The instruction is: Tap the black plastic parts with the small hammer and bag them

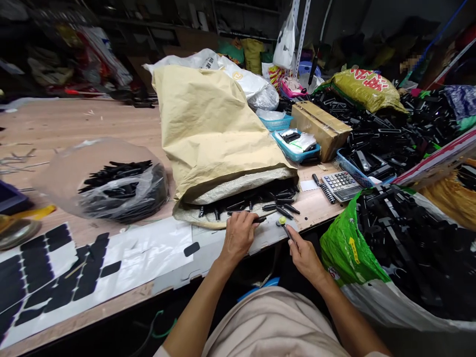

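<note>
My left hand (239,235) rests at the table's front edge, its fingers curled around a black plastic stick (260,218) that points right. My right hand (303,253) is closed on a thin dark tool (287,230) whose tip meets a small yellow-green piece (282,220) lying on the table. Both hands sit just in front of the open mouth of a large tan sack (208,129). Several black plastic sticks (260,201) spill out of that sack.
A clear bag of black parts (119,191) lies to the left, and white sheets with black adhesive pads (44,267) lie at the near left. A calculator (340,184), blue baskets (295,148), a cardboard box (320,126) and a green bag of black parts (401,238) stand to the right.
</note>
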A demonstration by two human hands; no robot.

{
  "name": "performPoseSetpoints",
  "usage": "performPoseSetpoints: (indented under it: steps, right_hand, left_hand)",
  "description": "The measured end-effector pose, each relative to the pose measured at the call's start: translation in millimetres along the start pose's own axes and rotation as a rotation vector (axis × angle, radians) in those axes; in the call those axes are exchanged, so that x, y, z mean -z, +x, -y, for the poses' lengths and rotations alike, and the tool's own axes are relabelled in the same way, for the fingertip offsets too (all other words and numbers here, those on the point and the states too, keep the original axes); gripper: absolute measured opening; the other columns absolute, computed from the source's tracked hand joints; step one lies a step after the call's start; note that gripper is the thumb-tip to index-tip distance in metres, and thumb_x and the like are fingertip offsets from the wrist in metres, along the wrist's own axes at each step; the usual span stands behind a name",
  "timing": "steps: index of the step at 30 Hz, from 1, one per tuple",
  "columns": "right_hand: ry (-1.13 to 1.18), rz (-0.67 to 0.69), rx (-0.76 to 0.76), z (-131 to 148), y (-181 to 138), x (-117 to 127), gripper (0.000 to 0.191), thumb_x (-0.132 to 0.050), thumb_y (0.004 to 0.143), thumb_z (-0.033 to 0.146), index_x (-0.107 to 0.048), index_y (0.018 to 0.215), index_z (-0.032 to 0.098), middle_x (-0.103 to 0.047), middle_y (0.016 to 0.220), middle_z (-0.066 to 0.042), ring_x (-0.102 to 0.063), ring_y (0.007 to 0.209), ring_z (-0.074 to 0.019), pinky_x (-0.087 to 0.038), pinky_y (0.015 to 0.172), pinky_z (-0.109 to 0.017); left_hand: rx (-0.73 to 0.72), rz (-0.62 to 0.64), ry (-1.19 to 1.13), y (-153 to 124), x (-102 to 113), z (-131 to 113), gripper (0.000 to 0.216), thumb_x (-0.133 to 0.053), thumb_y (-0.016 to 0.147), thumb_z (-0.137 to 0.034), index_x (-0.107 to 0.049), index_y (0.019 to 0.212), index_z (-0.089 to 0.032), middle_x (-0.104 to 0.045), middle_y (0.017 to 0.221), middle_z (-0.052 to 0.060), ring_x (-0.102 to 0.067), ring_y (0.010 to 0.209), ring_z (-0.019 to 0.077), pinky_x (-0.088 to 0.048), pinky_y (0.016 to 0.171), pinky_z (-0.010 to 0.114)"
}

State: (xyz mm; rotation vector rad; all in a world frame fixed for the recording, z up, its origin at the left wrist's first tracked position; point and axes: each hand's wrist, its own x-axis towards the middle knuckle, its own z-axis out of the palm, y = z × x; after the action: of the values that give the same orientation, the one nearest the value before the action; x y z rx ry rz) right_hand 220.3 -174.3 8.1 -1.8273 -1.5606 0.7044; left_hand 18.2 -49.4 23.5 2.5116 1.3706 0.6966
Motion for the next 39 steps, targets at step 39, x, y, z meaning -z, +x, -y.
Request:
performPoseSetpoints:
  steps: [39]
  right_hand:
    - [-0.101,0.096,0.189,56,9,-6,0.052,-0.040,0.098,0.020,-0.045,0.150,0.020,-0.076,0.109,-0.009,-0.072,0.084,-0.0199,-0.055,0.084,-0.029]
  left_hand:
    - [0.191,-0.137,-0.387,-32,-30,17,0.015,-0.080,0.075,-0.028,-0.078,0.088,-0.021,-0.065,0.077,0.003,-0.055,0.082,0.0205,-0.045,0.077,0.033]
